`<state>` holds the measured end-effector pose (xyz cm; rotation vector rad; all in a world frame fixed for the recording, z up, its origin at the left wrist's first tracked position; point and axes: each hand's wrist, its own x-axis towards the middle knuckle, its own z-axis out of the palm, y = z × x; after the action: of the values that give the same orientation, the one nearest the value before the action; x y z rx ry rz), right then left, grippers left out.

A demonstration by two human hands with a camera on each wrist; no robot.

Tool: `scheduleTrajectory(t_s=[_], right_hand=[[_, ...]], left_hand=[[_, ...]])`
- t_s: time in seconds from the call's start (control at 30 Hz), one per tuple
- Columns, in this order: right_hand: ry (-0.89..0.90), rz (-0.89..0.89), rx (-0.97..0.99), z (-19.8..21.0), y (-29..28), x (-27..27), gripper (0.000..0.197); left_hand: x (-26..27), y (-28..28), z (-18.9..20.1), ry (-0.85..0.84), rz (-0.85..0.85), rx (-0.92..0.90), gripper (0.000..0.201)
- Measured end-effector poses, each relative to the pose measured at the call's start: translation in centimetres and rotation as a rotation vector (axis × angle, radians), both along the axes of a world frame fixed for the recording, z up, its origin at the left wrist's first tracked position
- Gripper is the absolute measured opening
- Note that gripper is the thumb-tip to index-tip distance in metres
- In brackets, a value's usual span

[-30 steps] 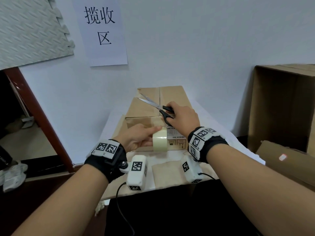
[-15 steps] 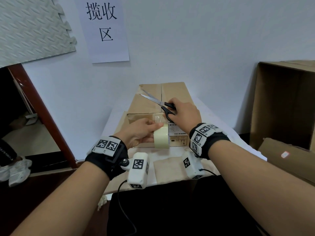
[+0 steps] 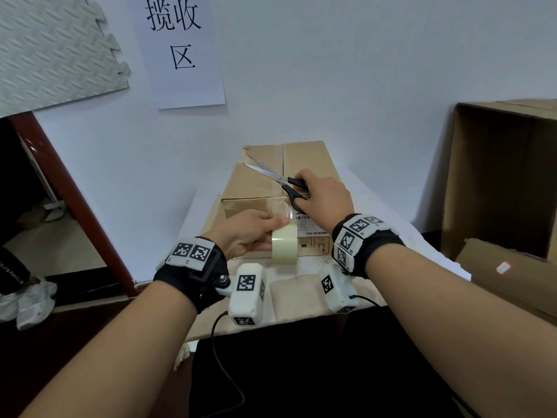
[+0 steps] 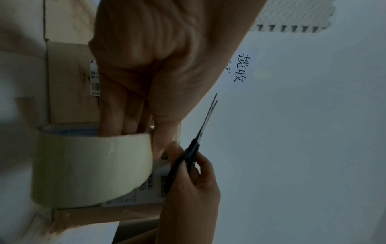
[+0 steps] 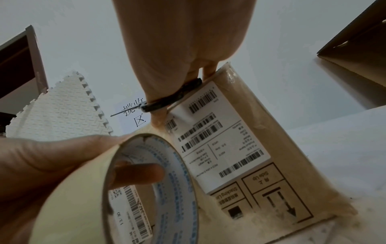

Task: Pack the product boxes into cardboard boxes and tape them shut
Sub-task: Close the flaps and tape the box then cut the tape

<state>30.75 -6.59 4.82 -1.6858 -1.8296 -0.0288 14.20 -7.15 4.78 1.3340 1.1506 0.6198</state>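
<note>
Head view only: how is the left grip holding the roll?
Observer: Left wrist view shows the left grip with fingers pushed into the roll's core and the thumb outside.
Operator: Are the scissors open?
Observer: Barely. The scissors' blade tips are slightly apart, and the right grip holds the handles.
Operator: What's on the box label?
Observer: Right wrist view shows barcodes on the label.
</note>
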Motion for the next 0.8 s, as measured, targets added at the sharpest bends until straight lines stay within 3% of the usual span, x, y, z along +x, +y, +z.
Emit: scheduleTrajectory(t_s=[0.33,0.8], right_hand=[[0.003,0.002,0.004,0.05,-0.01,0.00,0.032],[0.000,0.010,0.016,-0.15,0.23,0.05,0.031]], left_hand=[[-0.12,0.22,-0.47,-0.033,0.003,-0.020,0.006],[-0.01,0.80,-0.89,-0.031,0.016,0.007,0.005]])
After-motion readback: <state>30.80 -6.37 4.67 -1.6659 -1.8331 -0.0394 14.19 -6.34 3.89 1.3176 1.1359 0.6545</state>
